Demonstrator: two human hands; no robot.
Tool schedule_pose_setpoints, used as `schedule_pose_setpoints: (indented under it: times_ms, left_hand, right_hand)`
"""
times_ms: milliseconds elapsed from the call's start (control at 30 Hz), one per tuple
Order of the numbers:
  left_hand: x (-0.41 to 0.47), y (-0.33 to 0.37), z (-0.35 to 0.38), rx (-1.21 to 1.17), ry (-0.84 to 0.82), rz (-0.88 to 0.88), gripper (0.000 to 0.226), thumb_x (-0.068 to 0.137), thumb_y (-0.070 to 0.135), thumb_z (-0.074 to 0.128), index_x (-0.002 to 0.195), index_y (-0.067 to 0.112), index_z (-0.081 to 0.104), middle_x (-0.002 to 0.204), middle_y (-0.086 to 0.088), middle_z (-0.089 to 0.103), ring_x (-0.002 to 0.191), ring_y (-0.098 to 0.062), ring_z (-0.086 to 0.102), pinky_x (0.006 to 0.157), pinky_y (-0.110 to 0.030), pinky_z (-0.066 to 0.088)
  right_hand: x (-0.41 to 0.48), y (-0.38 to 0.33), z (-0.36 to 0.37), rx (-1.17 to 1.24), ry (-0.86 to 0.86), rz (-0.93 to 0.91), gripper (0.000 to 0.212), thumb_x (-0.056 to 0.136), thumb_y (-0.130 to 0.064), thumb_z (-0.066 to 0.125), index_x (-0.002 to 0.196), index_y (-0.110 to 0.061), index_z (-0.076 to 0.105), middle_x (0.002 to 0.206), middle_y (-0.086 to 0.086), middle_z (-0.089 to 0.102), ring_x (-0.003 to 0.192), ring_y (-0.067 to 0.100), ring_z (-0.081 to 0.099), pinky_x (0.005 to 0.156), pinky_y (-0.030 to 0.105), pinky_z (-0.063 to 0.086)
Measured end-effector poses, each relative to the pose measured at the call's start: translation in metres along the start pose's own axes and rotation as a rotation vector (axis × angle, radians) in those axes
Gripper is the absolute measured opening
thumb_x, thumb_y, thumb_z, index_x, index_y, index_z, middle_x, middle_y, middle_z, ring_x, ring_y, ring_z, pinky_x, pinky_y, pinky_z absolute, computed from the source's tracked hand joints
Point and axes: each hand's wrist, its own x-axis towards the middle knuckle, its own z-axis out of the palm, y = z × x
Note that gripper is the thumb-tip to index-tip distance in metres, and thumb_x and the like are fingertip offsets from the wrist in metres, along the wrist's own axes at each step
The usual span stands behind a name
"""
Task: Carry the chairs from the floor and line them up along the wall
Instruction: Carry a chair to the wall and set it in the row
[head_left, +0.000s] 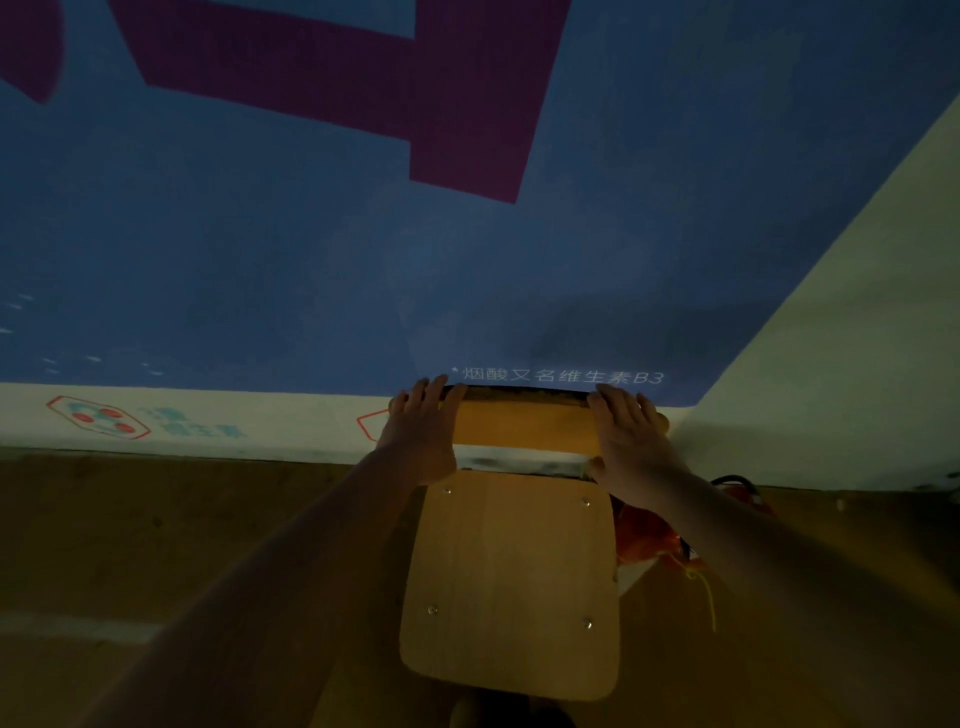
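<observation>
A wooden chair stands right in front of me, its backrest against the blue wall. My left hand grips the left end of the backrest, fingers over its top edge. My right hand holds the right end, thumb under the rail. The chair's legs are hidden under the seat.
A red fire extinguisher with a yellow tag lies on the wooden floor just right of the chair. A white side wall meets the blue wall in the corner at right. A white strip with printed logos runs along the wall's base.
</observation>
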Motion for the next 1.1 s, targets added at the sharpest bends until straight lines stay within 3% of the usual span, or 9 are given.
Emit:
schedule_pose_setpoints:
  times_ms: [533, 1100]
  left_hand:
    - [0.024, -0.005, 0.002, 0.007, -0.011, -0.01, 0.108, 0.082, 0.032, 0.071, 0.153, 0.023, -0.01, 0.161, -0.01, -0.009, 0.148, -0.032, -0.005, 0.119, -0.048, 0.01]
    - [0.08, -0.019, 0.003, -0.004, -0.003, 0.021, 0.104, 0.083, 0.027, 0.066, 0.153, 0.023, -0.01, 0.161, -0.008, -0.009, 0.148, -0.031, -0.005, 0.119, -0.048, 0.008]
  right_hand:
    - [0.019, 0.003, -0.002, 0.061, -0.071, 0.082, 0.095, 0.089, -0.034, 0.062, 0.155, -0.017, -0.005, 0.162, 0.007, -0.011, 0.149, 0.027, -0.012, 0.119, 0.041, -0.002]
    - [0.079, 0.026, -0.002, 0.029, -0.147, 0.093, 0.1, 0.088, -0.025, 0.064, 0.155, -0.018, -0.011, 0.162, 0.007, -0.013, 0.149, 0.025, -0.01, 0.121, 0.042, 0.004]
